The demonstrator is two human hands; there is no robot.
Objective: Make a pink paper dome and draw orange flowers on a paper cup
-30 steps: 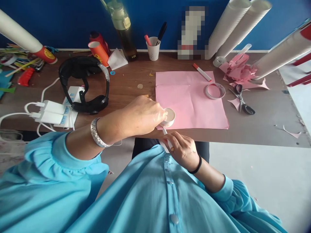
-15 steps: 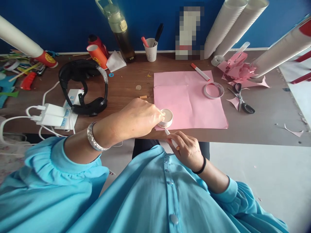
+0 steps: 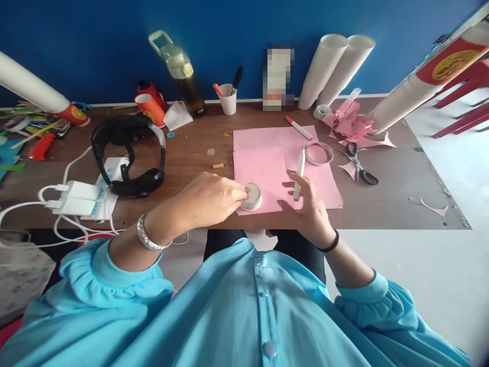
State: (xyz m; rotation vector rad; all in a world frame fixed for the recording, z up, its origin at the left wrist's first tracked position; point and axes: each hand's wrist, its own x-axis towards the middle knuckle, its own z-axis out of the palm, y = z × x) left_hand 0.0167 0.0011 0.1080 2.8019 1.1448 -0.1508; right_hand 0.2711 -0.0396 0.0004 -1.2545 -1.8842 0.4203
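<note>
My left hand point(image 3: 214, 199), with a silver bangle at the wrist, pinches the near-left rim of a short, round white cup base point(image 3: 251, 197) with a beige inside. This piece rests on the lower left part of the stacked pink paper sheets point(image 3: 271, 168). Over the right part of the sheets is my right hand point(image 3: 311, 206), its fingers fairly spread. A white marker point(image 3: 300, 165) stands out from among those fingers, pointing away from me; one finger crosses over it. Beyond it lie a white ring point(image 3: 319, 153) and an orange-capped marker point(image 3: 299, 128).
Black-handled scissors point(image 3: 358, 164) and crumpled pink scraps point(image 3: 351, 122) lie to the right. A black head strap point(image 3: 130, 153) and a power strip point(image 3: 110, 183) with chargers occupy the left. Along the blue wall stand a bottle point(image 3: 183, 81), a pen cup point(image 3: 228, 102) and stacked cups point(image 3: 324, 71).
My right hand has moved up and right from the table's front edge to above the pink paper, carrying the white marker, its fingers now looser. My left hand stays at the cup base. The view has shifted.
</note>
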